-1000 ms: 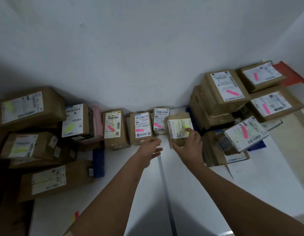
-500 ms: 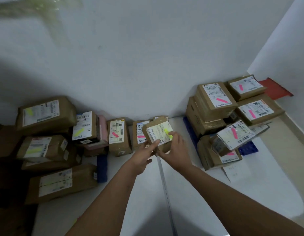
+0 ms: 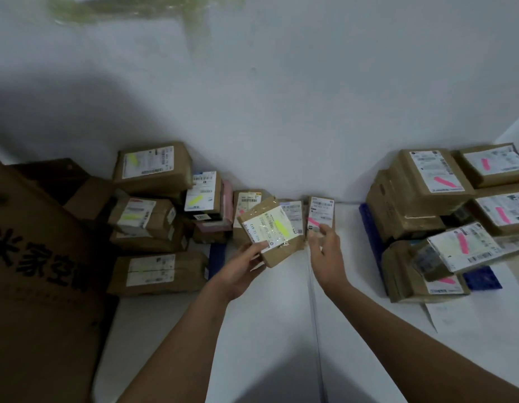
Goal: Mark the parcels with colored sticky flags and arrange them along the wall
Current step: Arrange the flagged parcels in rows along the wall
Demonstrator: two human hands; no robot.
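Observation:
My left hand [image 3: 243,264] grips a small brown parcel [image 3: 271,232] by its lower left corner, thumb on its white label. A yellow flag [image 3: 281,227] is stuck on that label. The parcel is tilted and held above the floor, in front of small parcels leaning on the wall. My right hand [image 3: 328,251] is apart from it, to its right, fingers loosely spread, just in front of a standing parcel with a pink flag [image 3: 320,216]. At the left lies a pile of yellow-flagged parcels [image 3: 152,168]. A pile of pink-flagged parcels [image 3: 426,181] fills the right corner.
A large dark cardboard box [image 3: 40,257] with printed characters stands at the near left. Blue flat items [image 3: 368,228] lie beside the right pile and another [image 3: 217,255] by the left pile. A sheet of paper [image 3: 444,312] lies on the white floor at right.
The parcel passed from my right hand to my left hand and moved leftward. My right hand let go and drew back to the right. The view swung left, bringing the large box into sight.

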